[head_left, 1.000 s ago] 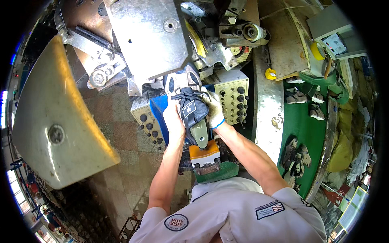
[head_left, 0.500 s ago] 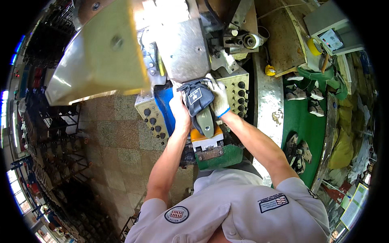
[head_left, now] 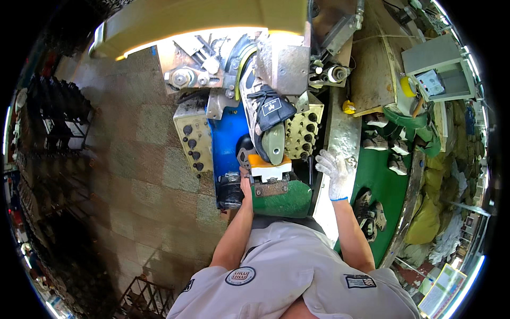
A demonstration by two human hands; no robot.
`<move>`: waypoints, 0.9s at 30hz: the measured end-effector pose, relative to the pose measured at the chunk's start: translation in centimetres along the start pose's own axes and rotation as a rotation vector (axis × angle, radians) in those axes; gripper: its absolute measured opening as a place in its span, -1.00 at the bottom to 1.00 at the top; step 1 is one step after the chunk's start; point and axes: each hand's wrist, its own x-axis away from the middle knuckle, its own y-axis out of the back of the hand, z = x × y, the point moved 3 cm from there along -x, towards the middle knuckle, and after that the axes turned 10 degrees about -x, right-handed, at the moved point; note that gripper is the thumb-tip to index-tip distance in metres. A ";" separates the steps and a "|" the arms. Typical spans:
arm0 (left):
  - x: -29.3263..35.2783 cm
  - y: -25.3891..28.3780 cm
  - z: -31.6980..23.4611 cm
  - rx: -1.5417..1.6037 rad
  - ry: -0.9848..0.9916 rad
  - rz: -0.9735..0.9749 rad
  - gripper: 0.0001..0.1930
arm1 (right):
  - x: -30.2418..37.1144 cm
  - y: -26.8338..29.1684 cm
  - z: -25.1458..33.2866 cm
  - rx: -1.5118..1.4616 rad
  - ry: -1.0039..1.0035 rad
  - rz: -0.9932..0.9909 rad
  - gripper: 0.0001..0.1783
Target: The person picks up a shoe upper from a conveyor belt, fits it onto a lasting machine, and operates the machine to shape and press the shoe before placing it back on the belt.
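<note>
A dark navy and beige shoe upper (head_left: 264, 101) with laces is stretched over a grey-green shoe last (head_left: 273, 143). Its toe end sits up in the metal jaws of a machine (head_left: 287, 64), under the bright lamp. The heel end of the last rests just above an orange and white support block (head_left: 270, 165). My bare left hand (head_left: 245, 182) is low at the left of that block, next to a black knob-like part (head_left: 244, 151); its fingers are mostly hidden. Off to the right, apart from the shoe, my right hand (head_left: 336, 173) in a white glove is spread with nothing in it.
Control boxes with black knobs (head_left: 194, 143) flank the shoe. A large yellowish cover (head_left: 207, 24) overhangs the machine. To the right runs a green conveyor belt (head_left: 393, 183) carrying several shoes (head_left: 370, 212). A wooden board (head_left: 369, 69) and a grey box (head_left: 438, 74) stand beyond.
Both hands have let go of the shoe. My left hand came down beside the block; my right swung out to the right. More of the upper now shows in the jaws, and the view has shifted.
</note>
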 end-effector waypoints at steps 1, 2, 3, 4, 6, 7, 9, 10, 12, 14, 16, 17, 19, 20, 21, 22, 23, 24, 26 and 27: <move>-0.8 -0.2 -0.2 -0.014 0.001 -0.006 -0.21 | 0.1 0.2 0.1 0.052 0.000 0.005 -0.42; -1.1 -0.5 -0.4 -0.034 0.003 -0.015 -0.21 | 0.1 0.3 0.2 0.104 -0.002 0.014 -0.45; -1.1 -0.8 -0.5 -0.066 0.002 -0.026 -0.21 | 0.2 0.3 0.3 0.122 -0.008 0.023 -0.44; -0.9 -1.3 -0.9 -0.101 0.000 -0.054 -0.21 | 0.0 0.0 0.2 0.140 -0.016 0.034 -0.43; -0.4 -1.4 -1.0 -0.159 -0.002 -0.121 -0.21 | -0.2 -0.5 -0.1 0.162 -0.030 0.066 -0.41; -0.2 -1.5 -1.1 -0.179 0.000 -0.146 -0.21 | -0.3 -0.8 -0.4 0.167 -0.036 0.087 -0.40; -0.3 -1.4 -1.2 -0.209 0.006 -0.172 -0.21 | -0.7 -1.5 -1.0 0.164 -0.068 0.125 -0.37; -0.5 -0.9 -1.3 -0.218 0.008 -0.168 -0.21 | -0.7 -1.8 -1.0 0.161 -0.069 0.150 -0.37; -0.5 1.1 -1.1 -0.246 0.017 -0.103 -0.21 | -0.8 -2.0 -1.1 0.154 -0.075 0.203 -0.36; 0.1 4.7 -1.7 -0.186 -0.019 -0.039 -0.21 | -1.0 -1.3 -0.5 0.173 -0.055 0.249 -0.35; 1.2 9.9 1.1 0.097 -0.123 -0.075 -0.18 | -0.3 -2.5 -0.6 0.140 -0.100 0.331 -0.34; 2.3 11.7 -0.6 0.144 -0.095 -0.024 -0.17 | -0.4 -1.4 0.3 0.166 -0.067 0.319 -0.35; 4.9 18.5 -4.6 0.190 -0.075 0.064 -0.19 | 0.2 -0.8 1.9 0.161 -0.051 0.299 -0.37; 6.2 22.1 -5.3 0.195 -0.080 0.098 -0.21 | 0.7 -1.3 2.4 0.146 -0.042 0.316 -0.37; 7.8 25.8 -7.1 0.246 -0.064 0.120 -0.22 | 1.4 -2.2 3.0 0.075 -0.056 0.344 -0.39; 9.1 29.0 -8.9 0.299 -0.056 0.145 -0.22 | 2.2 -3.0 3.3 0.051 -0.075 0.386 -0.36; 10.3 31.9 -10.3 0.363 -0.104 0.158 -0.23 | 3.0 -4.5 3.6 -0.008 -0.100 0.475 -0.34; 10.9 33.8 -11.3 0.429 -0.160 0.184 -0.24 | 3.8 -5.8 3.9 -0.062 -0.113 0.555 -0.32; 10.7 33.3 -12.3 0.739 -0.358 0.357 -0.28 | 5.3 -9.1 3.5 -0.304 -0.159 0.727 -0.28; 10.8 31.0 -12.7 0.996 -0.372 0.397 -0.29 | 6.2 -11.0 3.2 -0.440 -0.191 0.798 -0.26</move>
